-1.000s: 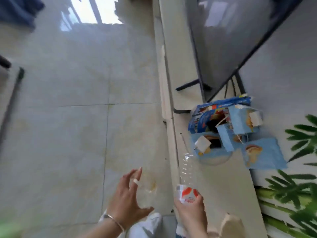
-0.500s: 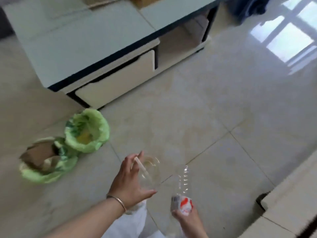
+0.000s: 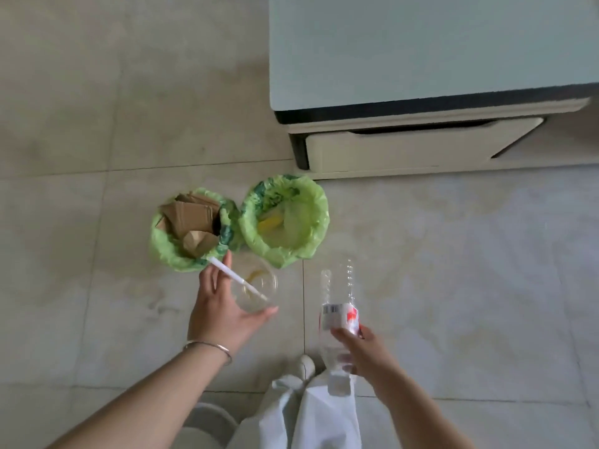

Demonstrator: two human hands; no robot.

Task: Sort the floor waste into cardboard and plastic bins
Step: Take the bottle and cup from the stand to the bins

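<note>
Two green-lined bins stand side by side on the tiled floor. The left bin (image 3: 168, 251) holds folded cardboard pieces (image 3: 191, 218). The right bin (image 3: 311, 234) holds pale and yellow plastic. My left hand (image 3: 220, 306) holds a clear plastic cup (image 3: 256, 286) with a white straw (image 3: 233, 277), just below the gap between the bins. My right hand (image 3: 359, 351) grips a clear plastic bottle (image 3: 337, 315) with a red and white label, bottom end pointing toward the right bin.
A low cabinet (image 3: 421, 59) with a pale green top and a cream drawer (image 3: 405, 147) stands just beyond the right bin. My white trousers and shoe (image 3: 304, 367) show at the bottom middle. Beige floor tiles spread left and right.
The view has swung from the wall with blue cartons round to the bins, which are now close in front. Both hands have kept hold of the cup and the bottle.
</note>
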